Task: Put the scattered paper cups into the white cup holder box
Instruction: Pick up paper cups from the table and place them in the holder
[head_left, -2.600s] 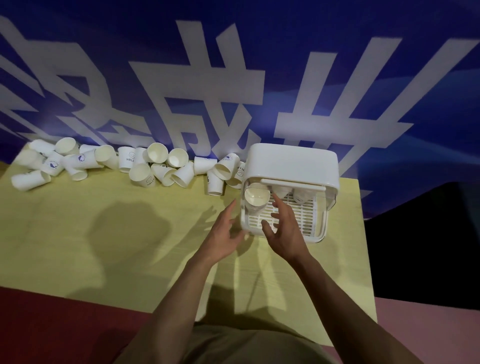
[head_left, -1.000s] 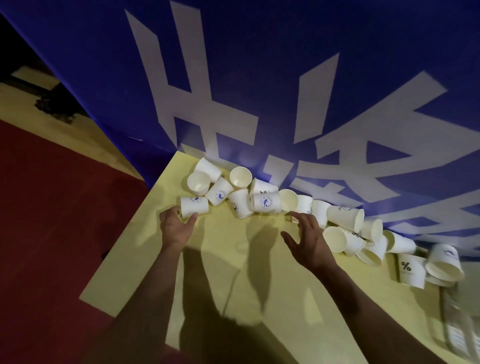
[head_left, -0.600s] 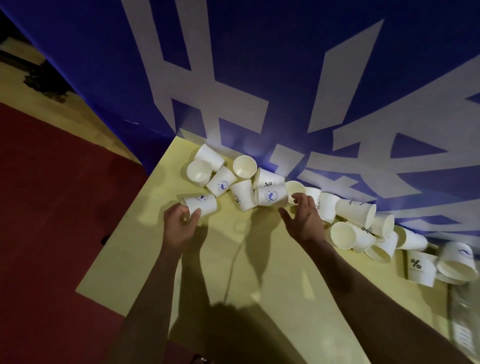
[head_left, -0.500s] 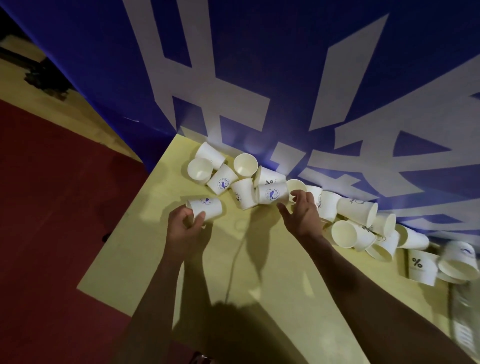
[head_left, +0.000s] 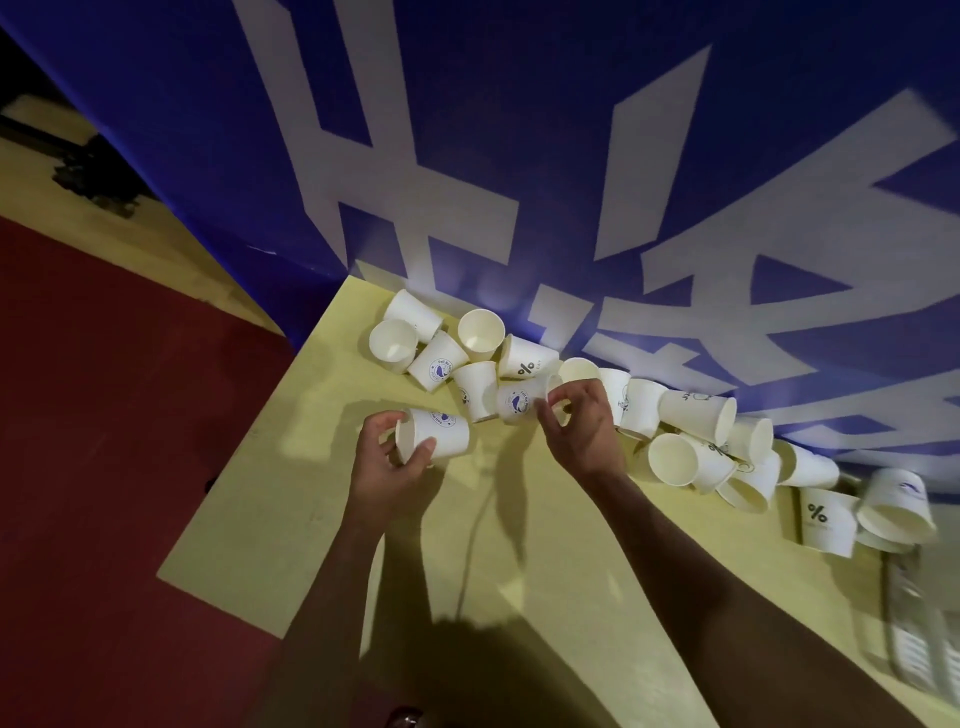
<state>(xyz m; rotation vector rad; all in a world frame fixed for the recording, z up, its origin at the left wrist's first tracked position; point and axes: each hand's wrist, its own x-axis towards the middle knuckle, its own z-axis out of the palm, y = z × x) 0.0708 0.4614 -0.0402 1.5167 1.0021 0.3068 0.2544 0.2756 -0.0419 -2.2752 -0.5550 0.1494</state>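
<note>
It looked like an event or exhibition hall, not a home or a kitchen. A tall blue banner (head_left: 519, 130) with huge white characters (head_left: 395, 197) filled the whole background and came down right behind the far edge of a plain yellow surface (head_left: 571, 597). Dark red flooring (head_left: 93, 415), possibly carpet, spread to the left, bordered farther back by a yellowish strip of floor (head_left: 47, 192). Many branded white paper cups (head_left: 696, 410) lay heaped along the foot of the banner, the disposable kind given out at a stand. The lighting was dim and cast hard shadows across the surface.
</note>
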